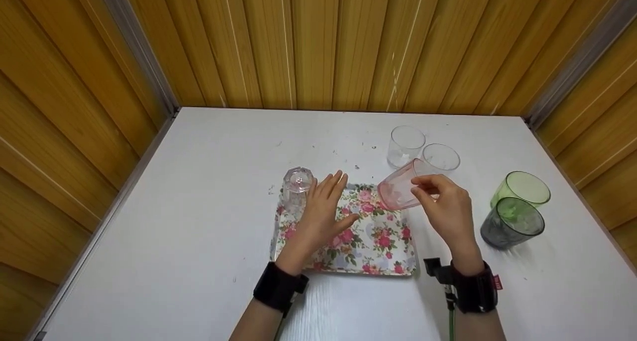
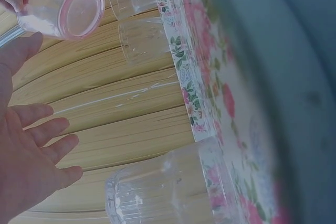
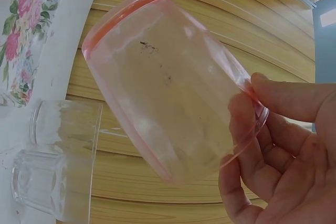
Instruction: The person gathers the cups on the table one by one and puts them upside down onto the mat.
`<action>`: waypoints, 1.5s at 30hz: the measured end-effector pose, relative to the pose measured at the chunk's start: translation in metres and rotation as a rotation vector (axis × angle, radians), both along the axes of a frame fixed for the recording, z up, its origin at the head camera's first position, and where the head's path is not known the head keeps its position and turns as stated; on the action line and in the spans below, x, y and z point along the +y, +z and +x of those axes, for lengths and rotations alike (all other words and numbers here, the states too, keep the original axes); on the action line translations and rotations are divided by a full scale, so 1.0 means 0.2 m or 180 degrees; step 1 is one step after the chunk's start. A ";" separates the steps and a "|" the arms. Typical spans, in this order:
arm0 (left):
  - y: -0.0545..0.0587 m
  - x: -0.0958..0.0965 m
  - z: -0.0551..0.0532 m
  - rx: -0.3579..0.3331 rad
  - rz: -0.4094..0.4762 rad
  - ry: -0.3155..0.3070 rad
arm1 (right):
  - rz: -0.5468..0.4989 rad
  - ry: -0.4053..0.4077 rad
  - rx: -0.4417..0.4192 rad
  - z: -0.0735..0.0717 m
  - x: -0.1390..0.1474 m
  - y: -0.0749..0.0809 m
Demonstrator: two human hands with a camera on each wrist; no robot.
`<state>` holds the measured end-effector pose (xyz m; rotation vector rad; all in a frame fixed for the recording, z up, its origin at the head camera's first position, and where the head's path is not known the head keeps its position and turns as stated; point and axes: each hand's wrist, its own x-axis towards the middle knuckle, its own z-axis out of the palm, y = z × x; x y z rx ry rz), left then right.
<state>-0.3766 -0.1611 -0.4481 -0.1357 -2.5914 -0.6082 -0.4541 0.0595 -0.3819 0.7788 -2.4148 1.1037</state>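
Note:
My right hand (image 1: 445, 206) pinches a pink clear glass (image 1: 398, 189) by its rim, thumb on one side and fingers on the other. The glass is tilted, its base toward the left, over the right back part of a floral tray (image 1: 371, 241). In the right wrist view the pink glass (image 3: 163, 87) fills the middle. My left hand (image 1: 321, 216) is spread, fingers straight, above the tray's left half. Close to its fingertips an upside-down clear glass (image 1: 294, 196) stands at the tray's back left corner. The left wrist view shows that clear glass (image 2: 157, 187) below the spread fingers.
Behind the tray stand two clear glasses, one (image 1: 404, 144) farther back and one (image 1: 443, 159) nearer and to the right. On the right side are a light green glass (image 1: 530, 184) and a dark grey glass (image 1: 507, 229), close together. Wood-patterned panels (image 1: 313, 47) border the white table (image 1: 209, 206).

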 end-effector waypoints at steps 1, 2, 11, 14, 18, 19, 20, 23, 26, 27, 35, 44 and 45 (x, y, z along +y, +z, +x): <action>0.00 0.00 0.00 -0.0005 -0.0007 0.0006 | 0.0004 0.0002 -0.0003 0.00 0.00 0.00; 0.00 0.00 0.00 0.0004 -0.0010 0.0007 | 0.0008 0.0004 -0.0001 0.00 0.00 0.00; 0.01 0.02 0.00 0.0011 -0.0050 0.0009 | -0.0002 0.0043 0.0101 0.02 -0.01 0.01; 0.01 0.03 0.01 0.0010 -0.0046 0.0011 | 0.0005 0.0075 0.0158 0.02 -0.01 0.01; 0.01 0.03 0.01 0.0022 -0.0131 0.0041 | 0.0017 0.0086 0.0185 0.03 -0.02 0.01; 0.01 0.03 0.01 0.0021 -0.0161 0.0046 | 0.0014 0.0086 0.0187 0.03 -0.02 0.01; 0.01 0.03 0.01 0.0022 -0.0193 0.0049 | 0.0011 0.0083 0.0191 0.04 -0.02 0.01; 0.01 0.04 0.01 0.0025 -0.0229 0.0028 | 0.0005 0.0080 0.0203 0.05 -0.02 0.02; 0.01 0.04 0.01 0.0028 -0.0264 0.0006 | 0.0009 0.0099 0.0242 0.05 -0.03 0.02; 0.01 0.04 0.01 0.0024 -0.0264 -0.0004 | 0.0012 0.0111 0.0255 0.06 -0.03 0.02; 0.00 0.05 0.01 -0.0183 -0.0288 -0.0016 | 0.0066 0.0181 0.0276 0.08 -0.05 0.02; 0.02 0.06 0.01 -0.0332 -0.0269 -0.0070 | 0.0048 0.0281 0.0381 0.10 -0.07 0.02; 0.02 0.06 0.01 -0.0337 -0.0282 -0.0071 | 0.0054 0.0295 0.0385 0.10 -0.07 0.02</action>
